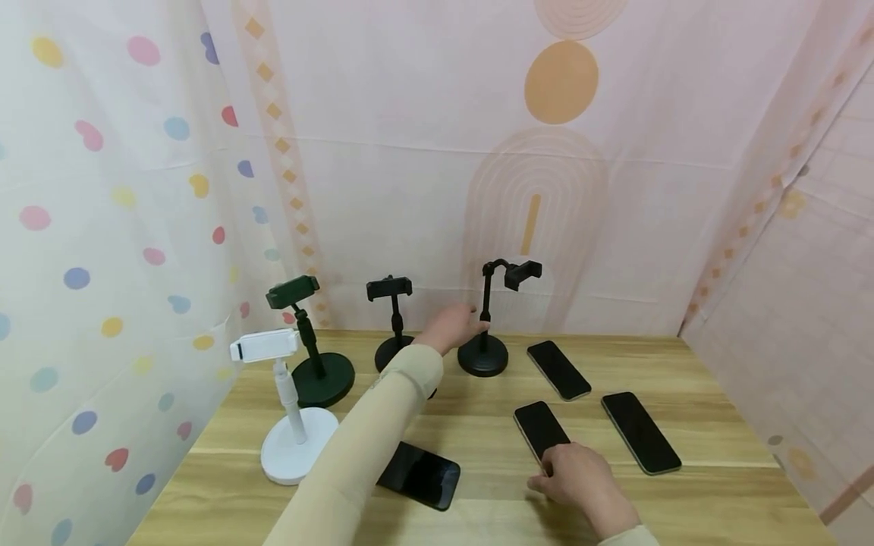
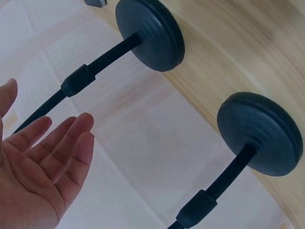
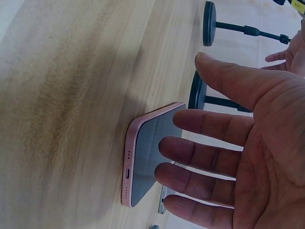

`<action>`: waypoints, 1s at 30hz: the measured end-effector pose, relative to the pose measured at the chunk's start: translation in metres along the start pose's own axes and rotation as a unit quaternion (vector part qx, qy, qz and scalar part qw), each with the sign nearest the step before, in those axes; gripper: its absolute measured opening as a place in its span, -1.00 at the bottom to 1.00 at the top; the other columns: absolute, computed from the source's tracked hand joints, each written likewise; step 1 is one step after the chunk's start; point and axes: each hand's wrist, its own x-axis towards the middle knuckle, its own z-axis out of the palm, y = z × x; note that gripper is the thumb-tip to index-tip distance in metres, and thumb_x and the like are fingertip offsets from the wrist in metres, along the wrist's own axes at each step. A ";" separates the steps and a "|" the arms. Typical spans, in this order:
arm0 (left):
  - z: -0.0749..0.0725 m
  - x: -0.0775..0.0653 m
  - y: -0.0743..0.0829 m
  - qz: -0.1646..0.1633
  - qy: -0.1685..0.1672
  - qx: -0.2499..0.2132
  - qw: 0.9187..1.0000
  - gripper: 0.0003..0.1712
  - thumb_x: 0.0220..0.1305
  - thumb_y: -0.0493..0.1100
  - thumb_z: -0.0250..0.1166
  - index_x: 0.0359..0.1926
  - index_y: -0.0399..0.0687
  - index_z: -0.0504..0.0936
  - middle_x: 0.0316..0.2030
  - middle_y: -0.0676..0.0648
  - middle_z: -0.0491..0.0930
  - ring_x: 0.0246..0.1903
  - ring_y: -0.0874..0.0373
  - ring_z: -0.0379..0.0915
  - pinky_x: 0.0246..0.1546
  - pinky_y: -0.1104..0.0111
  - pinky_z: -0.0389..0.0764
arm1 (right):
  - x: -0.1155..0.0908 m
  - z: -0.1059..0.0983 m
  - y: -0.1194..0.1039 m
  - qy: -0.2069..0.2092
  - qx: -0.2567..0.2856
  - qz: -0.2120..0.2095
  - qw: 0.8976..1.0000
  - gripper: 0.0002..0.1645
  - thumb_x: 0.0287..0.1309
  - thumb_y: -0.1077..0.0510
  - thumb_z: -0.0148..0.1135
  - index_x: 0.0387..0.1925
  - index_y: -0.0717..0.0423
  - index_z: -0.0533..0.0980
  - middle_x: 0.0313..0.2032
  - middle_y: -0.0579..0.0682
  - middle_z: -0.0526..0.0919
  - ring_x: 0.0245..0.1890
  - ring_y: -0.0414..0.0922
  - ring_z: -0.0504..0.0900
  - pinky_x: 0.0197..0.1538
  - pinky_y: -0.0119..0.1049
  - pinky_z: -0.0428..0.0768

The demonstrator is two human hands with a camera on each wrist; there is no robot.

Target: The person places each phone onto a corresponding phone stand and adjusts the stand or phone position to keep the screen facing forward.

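Nearest, the right hand [image 1: 576,478] hangs at the near end of a flat, black-screened phone with a pink rim [image 1: 539,426]. Its fingers are spread and nearly straight, gripping nothing; whether a fingertip touches the phone I cannot tell. This pink-rimmed phone lies screen up on the pale wood-grain table [image 1: 492,493]. The step in hand looks like a double reach, one hand to a phone and the other to a stand; the right hand's move calls for curling thumb and fingers round the phone's edges.

Left of the pink-rimmed phone, slightly nearer, lies a glossy black phone [image 1: 426,476], partly behind the cream sleeve [image 1: 369,447]. Farther left of it stands a white, plastic-looking stand with a round base [image 1: 290,453]. To its right lies a black-screened phone with a pale rim [image 1: 640,434]. Left and beyond is a dark green round-based stand [image 1: 324,381]; just beyond lies another black slab phone [image 1: 558,370].

Farther left and beyond the pink-rimmed phone, the left hand [image 1: 452,327], well apart from the right, has loosely bent fingers beside the pole of a black, bent-necked stand [image 1: 483,359]. Contact cannot be told; a grip calls for wrapping thumb and fingers round that pole. A second black stand [image 1: 389,287] rises farther left.
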 end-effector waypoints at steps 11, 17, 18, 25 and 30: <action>-0.005 0.014 0.014 -0.022 0.045 -0.024 0.998 -0.24 0.41 0.17 0.20 0.43 -0.20 0.32 0.28 -0.19 0.46 0.21 -0.08 0.44 0.14 0.11 0.49 | 0.000 0.003 0.007 0.002 -0.002 0.006 1.000 -0.64 0.00 -0.13 0.49 -0.41 0.07 0.64 -0.42 -0.05 0.62 -0.40 -0.08 0.51 -0.25 -0.03 0.54; -0.002 0.019 0.019 0.006 0.055 -0.023 0.998 -0.41 0.43 0.09 0.20 0.25 -0.25 0.48 0.08 -0.20 0.61 0.05 -0.07 0.55 0.04 0.13 0.55 | -0.001 0.002 0.010 0.000 0.001 0.012 1.000 -0.61 0.01 -0.12 0.49 -0.35 0.11 0.66 -0.39 -0.01 0.64 -0.37 -0.06 0.54 -0.19 0.00 0.56; -0.001 0.020 0.020 0.007 0.058 -0.028 0.998 -0.43 0.44 0.07 0.21 0.24 -0.26 0.48 0.07 -0.21 0.61 0.04 -0.07 0.56 0.04 0.13 0.55 | -0.001 0.002 0.011 -0.001 0.002 0.012 1.000 -0.61 0.01 -0.12 0.49 -0.35 0.11 0.66 -0.38 -0.01 0.65 -0.36 -0.06 0.55 -0.19 0.01 0.56; 0.004 0.027 0.011 -0.017 0.080 -0.083 0.993 -0.40 0.45 0.00 0.21 0.33 -0.28 0.40 0.13 -0.24 0.56 0.07 -0.08 0.54 0.03 0.13 0.55 | -0.001 0.004 0.011 0.008 -0.001 0.008 1.000 -0.58 -0.01 -0.14 0.49 -0.31 0.12 0.67 -0.32 0.03 0.68 -0.27 0.01 0.62 -0.16 0.03 0.57; 0.006 0.029 0.007 -0.023 0.097 -0.123 0.987 -0.70 0.42 -0.06 0.24 -0.03 -0.21 0.57 -0.17 -0.16 0.65 -0.21 0.00 0.59 -0.18 0.20 0.60 | -0.001 0.006 0.011 0.016 -0.001 -0.001 1.000 -0.59 -0.02 -0.14 0.50 -0.35 0.11 0.66 -0.35 0.02 0.67 -0.30 0.00 0.62 -0.18 0.02 0.57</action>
